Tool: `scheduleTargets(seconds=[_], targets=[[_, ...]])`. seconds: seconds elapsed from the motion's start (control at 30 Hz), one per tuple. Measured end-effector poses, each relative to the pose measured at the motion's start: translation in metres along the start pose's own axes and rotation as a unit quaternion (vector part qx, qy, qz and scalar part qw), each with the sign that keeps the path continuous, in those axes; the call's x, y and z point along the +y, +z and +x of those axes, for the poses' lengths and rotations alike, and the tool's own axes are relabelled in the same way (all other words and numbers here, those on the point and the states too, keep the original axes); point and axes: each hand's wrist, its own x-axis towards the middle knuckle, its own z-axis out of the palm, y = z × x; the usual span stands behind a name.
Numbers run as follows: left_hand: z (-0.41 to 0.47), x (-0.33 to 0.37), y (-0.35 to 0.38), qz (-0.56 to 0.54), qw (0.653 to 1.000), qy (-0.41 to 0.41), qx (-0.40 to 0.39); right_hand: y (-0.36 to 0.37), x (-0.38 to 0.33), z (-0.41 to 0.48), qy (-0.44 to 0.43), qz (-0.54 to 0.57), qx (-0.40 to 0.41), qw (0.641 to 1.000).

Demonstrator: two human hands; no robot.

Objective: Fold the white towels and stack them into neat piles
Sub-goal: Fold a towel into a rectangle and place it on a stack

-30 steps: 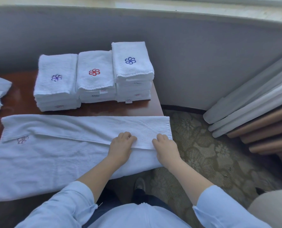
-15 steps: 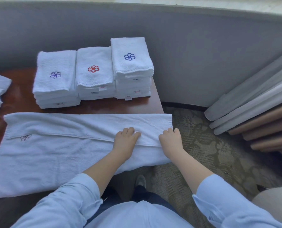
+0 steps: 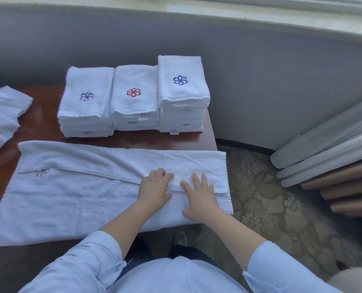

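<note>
Hands first: the right hand (image 3: 199, 197) lies flat with fingers spread, and the left hand (image 3: 154, 192) rests with fingers bent at the flap's edge; whether it pinches cloth I cannot tell. Both are on the right end of a long white towel (image 3: 70, 197), its far edge folded over, spread along the brown worktop (image 3: 42, 123). Behind it stand the blue-flower pile (image 3: 182, 94), red-flower pile (image 3: 133, 102) and purple-flower pile (image 3: 85, 106), touching. Loose towels (image 3: 0, 115) lie far left.
</note>
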Motion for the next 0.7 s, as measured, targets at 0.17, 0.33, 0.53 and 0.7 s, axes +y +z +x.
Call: scheduleTargets(seconds=[0.17, 0.33, 0.53, 0.7], targets=[[0.014, -0.008, -0.006, -0.064, 0.997, 0.021, -0.037, -0.027, 0.020, 0.026, -0.017, 0.007, -0.016, 1.000], [0.007, -0.022, -0.011, -0.102, 0.994, 0.023, -0.010, -0.047, 0.017, 0.041, 0.009, 0.018, 0.033, 0.999], [-0.024, -0.077, -0.020, -0.128, 0.989, -0.052, 0.058, -0.049, -0.048, 0.056, -0.115, 0.068, 0.168, 0.977], [-0.063, -0.150, -0.030, -0.139, 0.977, -0.142, 0.081, -0.050, -0.131, 0.073, -0.195, 0.068, 0.142, 0.968]])
